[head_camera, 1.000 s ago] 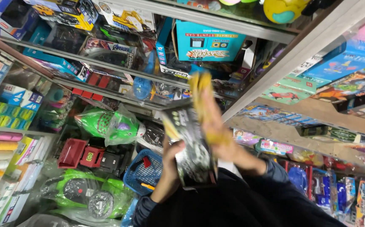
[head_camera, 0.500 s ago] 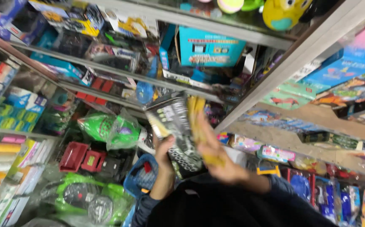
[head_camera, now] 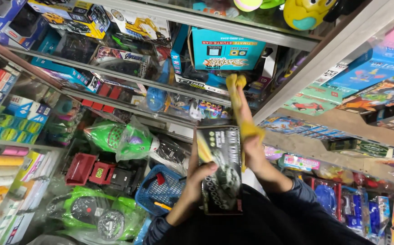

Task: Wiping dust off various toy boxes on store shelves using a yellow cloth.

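Note:
My left hand (head_camera: 199,175) grips the left edge of a dark toy box (head_camera: 222,181) with a vehicle picture on its front, held upright in front of the shelves. My right hand (head_camera: 252,147) is closed on a yellow cloth (head_camera: 238,97). It rests against the box's upper right corner, and the cloth stretches up past the box top. Both arms wear dark blue sleeves (head_camera: 296,199).
Glass shelves (head_camera: 129,77) packed with boxed toys fill the view. A teal toy box (head_camera: 226,50) stands above the hands. A green toy in plastic wrap (head_camera: 120,138), red toys (head_camera: 90,170), a blue basket (head_camera: 160,190) and a green toy car (head_camera: 92,215) lie to the left. Wooden shelves (head_camera: 355,124) with more toys are on the right.
The box has turned more upright and now faces me. My right hand with the yellow cloth has slid from the box front to its upper right corner.

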